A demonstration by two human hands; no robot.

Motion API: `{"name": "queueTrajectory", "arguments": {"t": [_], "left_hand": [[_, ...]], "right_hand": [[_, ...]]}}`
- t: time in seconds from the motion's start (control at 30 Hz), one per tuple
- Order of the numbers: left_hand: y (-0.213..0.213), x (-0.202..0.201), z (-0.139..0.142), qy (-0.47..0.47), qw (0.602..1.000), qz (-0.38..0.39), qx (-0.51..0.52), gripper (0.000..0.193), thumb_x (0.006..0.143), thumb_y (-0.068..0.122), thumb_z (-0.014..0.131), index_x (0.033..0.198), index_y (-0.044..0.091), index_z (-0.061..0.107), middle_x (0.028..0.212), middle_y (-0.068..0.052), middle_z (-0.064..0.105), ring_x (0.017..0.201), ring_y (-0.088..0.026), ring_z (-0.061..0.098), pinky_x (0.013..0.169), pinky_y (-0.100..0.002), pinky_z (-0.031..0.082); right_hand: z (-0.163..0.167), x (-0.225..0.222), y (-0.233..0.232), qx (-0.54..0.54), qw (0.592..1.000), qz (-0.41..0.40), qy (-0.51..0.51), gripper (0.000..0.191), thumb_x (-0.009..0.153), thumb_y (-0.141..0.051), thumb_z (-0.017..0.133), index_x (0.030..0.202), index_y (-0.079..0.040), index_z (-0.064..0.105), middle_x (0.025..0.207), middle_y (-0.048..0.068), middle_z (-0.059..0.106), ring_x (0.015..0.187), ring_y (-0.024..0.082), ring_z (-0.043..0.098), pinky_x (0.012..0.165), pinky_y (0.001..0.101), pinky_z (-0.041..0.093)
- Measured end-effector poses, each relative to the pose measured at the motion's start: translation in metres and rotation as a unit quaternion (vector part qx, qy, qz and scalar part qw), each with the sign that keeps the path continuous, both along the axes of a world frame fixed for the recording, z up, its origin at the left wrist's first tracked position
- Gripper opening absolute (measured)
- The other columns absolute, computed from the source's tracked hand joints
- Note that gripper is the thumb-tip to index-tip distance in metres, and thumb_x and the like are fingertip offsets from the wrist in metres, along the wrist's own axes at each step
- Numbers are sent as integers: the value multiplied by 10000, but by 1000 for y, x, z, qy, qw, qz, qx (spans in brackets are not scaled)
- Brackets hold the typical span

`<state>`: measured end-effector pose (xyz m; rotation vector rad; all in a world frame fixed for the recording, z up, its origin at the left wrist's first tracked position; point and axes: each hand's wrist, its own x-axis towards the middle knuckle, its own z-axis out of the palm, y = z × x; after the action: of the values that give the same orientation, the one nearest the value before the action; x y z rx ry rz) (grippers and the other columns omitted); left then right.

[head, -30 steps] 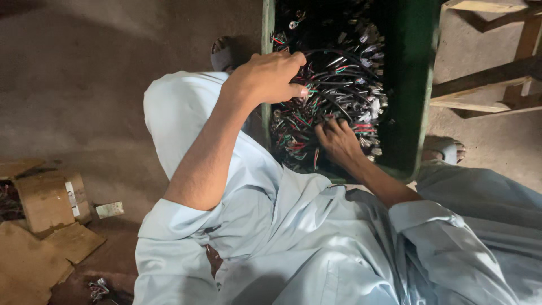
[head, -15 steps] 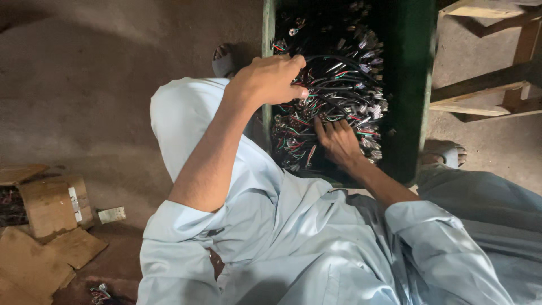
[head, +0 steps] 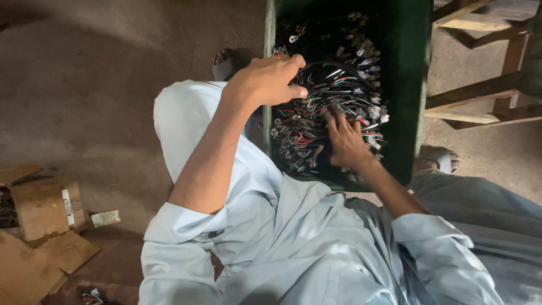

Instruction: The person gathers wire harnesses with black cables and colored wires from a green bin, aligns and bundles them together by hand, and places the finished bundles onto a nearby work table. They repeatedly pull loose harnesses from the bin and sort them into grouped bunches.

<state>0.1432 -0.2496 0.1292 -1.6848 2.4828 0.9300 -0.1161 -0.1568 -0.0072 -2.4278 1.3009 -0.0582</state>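
A green crate [head: 418, 85] stands on the floor between my knees, filled with a tangle of black, red, green and white wires with small connectors [head: 339, 90]. My left hand [head: 268, 79] is at the crate's left rim, fingers curled around a few black wires from the pile. Lower in the crate, my right hand [head: 344, 141] lies on the tangle with its fingers spread and their tips pushed in among the wires. Pale blue sleeves and trousers cover my arms and legs.
Torn cardboard boxes [head: 39, 209] and a small white box [head: 105, 218] lie on the dirt floor at the left. A wooden frame [head: 480, 93] stands right of the crate. My sandalled feet [head: 226, 63] flank the crate.
My right hand has slid a little further up into the wire pile and spread its fingers. My left hand stays at the rim, still closed on wires.
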Motion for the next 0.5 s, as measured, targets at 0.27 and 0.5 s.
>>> {"name": "queueTrajectory", "arguments": {"t": [0.27, 0.5], "left_hand": [[84, -33, 107, 500, 854, -36, -137, 410, 895, 262, 799, 1197, 60, 609, 1158, -55, 707, 1030, -192, 739, 879, -309, 552], [158, -78, 125, 740, 652, -158, -51, 357, 924, 351, 546, 1015, 6, 571, 1061, -141, 706, 793, -239, 692, 778, -364, 514]], "right_hand": [[-16, -64, -46, -63, 976, -106, -180, 352, 891, -171, 716, 1180, 18, 647, 1142, 253, 702, 1071, 429, 673, 936, 486, 547], [-56, -74, -63, 42, 995, -88, 27, 276, 906, -270, 661, 1102, -90, 732, 948, 214, 734, 987, 426, 663, 876, 572, 470]]}}
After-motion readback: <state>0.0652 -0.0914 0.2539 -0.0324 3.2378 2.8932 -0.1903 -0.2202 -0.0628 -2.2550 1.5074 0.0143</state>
